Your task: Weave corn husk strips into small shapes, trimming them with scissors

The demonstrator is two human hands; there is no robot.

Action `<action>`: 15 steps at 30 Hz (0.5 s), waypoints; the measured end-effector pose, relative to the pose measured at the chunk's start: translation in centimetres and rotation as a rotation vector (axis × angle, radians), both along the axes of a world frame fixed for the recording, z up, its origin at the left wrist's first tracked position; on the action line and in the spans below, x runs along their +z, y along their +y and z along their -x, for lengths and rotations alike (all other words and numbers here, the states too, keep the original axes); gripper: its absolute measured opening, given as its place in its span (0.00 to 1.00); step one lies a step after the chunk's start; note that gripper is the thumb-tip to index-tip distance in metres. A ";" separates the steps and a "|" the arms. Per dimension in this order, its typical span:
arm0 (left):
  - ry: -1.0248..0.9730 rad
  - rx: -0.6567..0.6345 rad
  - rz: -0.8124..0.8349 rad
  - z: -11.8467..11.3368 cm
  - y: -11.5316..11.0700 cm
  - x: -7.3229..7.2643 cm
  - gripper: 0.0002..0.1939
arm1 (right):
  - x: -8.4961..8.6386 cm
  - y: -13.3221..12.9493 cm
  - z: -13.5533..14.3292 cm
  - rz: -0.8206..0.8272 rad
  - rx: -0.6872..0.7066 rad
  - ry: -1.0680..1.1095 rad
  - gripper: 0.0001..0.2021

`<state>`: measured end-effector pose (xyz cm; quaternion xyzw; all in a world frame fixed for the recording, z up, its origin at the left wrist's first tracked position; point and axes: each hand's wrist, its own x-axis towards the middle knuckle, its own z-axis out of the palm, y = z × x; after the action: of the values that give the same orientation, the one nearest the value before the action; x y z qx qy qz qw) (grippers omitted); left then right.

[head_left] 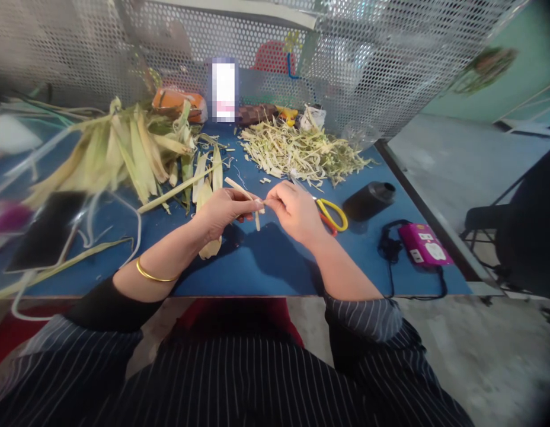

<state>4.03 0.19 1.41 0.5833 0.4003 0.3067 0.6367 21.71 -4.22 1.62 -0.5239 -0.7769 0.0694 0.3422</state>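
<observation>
Over the middle of the blue table, my left hand (224, 212) pinches a pale strip of dried husk (236, 187) between thumb and fingers. My right hand (294, 210) meets it at the fingertips, closed on the strip's end; a short piece hangs down between the two hands. Scissors (335, 214) with yellow and orange handles lie beside my right hand, their blades partly behind it. Under my left wrist lies a broader piece of husk (210, 248). Beyond the hands spreads a heap of thin husk shreds (297, 148).
Long dried husks (124, 148) pile up at the left, near a dark phone (46, 231) and white cable. A black cylinder (370, 200) and a magenta box (425, 244) with a black cord stand at right. A perforated metal screen (346, 53) closes the table's back.
</observation>
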 end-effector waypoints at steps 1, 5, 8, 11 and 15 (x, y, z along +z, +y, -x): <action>0.024 0.008 -0.030 0.0 -0.1 0.0 0.11 | -0.1 0.0 0.1 0.025 -0.011 0.014 0.08; 0.061 0.038 -0.128 -0.3 -0.5 -0.3 0.10 | -0.4 0.0 0.4 0.187 -0.033 0.145 0.10; 0.071 0.035 -0.196 -0.4 -0.7 -0.4 0.10 | -1.0 0.3 0.2 0.412 -0.009 0.375 0.13; 0.134 0.027 -0.314 -0.4 -0.9 -0.5 0.09 | -1.8 0.5 0.0 0.526 0.016 0.531 0.17; 0.212 0.029 -0.442 -0.3 -1.2 -0.6 0.10 | -2.2 0.3 0.0 0.504 -0.034 0.500 0.19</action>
<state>4.37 -1.00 0.78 0.7316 0.3963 0.3331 0.4437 21.72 -3.92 -0.59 -0.5715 -0.6190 0.3793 0.3827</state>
